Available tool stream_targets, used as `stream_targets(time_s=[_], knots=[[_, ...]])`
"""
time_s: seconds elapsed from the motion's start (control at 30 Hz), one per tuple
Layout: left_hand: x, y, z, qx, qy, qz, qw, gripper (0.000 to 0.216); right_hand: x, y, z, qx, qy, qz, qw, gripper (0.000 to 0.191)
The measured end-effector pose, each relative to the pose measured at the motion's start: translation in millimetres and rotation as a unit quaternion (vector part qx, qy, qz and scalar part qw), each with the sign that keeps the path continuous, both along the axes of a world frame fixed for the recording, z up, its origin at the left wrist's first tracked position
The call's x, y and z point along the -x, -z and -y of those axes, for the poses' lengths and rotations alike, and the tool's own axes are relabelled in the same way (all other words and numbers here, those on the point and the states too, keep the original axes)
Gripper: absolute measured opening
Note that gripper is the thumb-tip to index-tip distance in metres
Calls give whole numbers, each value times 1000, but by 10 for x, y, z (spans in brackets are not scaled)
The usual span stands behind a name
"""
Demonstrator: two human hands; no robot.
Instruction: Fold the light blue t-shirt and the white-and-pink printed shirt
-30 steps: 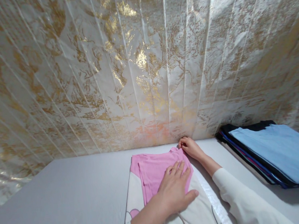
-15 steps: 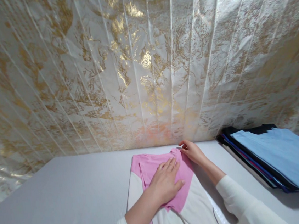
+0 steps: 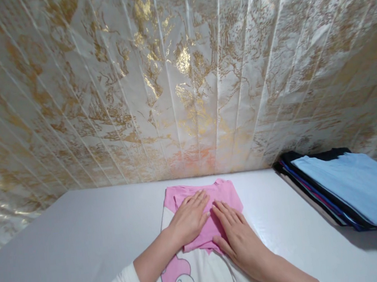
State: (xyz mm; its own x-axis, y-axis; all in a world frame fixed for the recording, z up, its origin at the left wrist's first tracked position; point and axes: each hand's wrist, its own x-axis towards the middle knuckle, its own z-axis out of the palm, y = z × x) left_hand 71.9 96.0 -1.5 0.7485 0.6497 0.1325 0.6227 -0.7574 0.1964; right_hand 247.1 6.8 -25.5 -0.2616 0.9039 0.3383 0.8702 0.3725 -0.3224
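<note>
A white garment with a pink top part point(image 3: 226, 194) lies on the white table point(image 3: 83, 232), close to the wall. A pink heart with a white wing point(image 3: 176, 277) is printed on its white part. My left hand point(image 3: 190, 217) lies flat on the pink cloth, fingers stretched out. Beside it my right hand point(image 3: 235, 237) also rests flat on the pink cloth, fingers together and extended. Both hands press on the fabric and hold nothing.
A stack of folded clothes point(image 3: 345, 192), light blue on top with dark ones beneath, sits at the right of the table. A wall with white and gold crinkled covering point(image 3: 182, 79) rises straight behind the table.
My right hand let go of the garment's far corner and came back to lie flat beside my left hand. My left hand slid up and left on the pink cloth.
</note>
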Motion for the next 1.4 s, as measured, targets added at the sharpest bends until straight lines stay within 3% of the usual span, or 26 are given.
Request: stream_targets(time_s=[0.13, 0.27, 0.37, 0.47, 0.73, 1.0, 1.4], knots=[[166, 17, -120, -4, -38, -3, 999, 49, 16, -59, 115, 62, 4, 75, 995, 68], [309, -101, -177, -34, -102, 25, 994, 43, -30, -155, 109, 43, -7, 47, 998, 67], [472, -239, -167, -59, -181, 53, 980, 25, 41, -260, 189, 10, -38, -22, 999, 51], [620, -341, -178, -55, -219, 58, 972, 17, 184, -357, 267, 17, -86, -91, 992, 28], [630, -329, -280, -33, -186, 64, 980, 25, 314, -271, 236, 23, -133, -155, 979, 29], [616, -297, -352, -40, -155, 73, 984, 15, 484, -397, 164, 75, -102, -69, 990, 25], [587, -226, -372, -58, -132, 109, 984, 20, 643, -327, 54, 10, -55, 8, 998, 15]])
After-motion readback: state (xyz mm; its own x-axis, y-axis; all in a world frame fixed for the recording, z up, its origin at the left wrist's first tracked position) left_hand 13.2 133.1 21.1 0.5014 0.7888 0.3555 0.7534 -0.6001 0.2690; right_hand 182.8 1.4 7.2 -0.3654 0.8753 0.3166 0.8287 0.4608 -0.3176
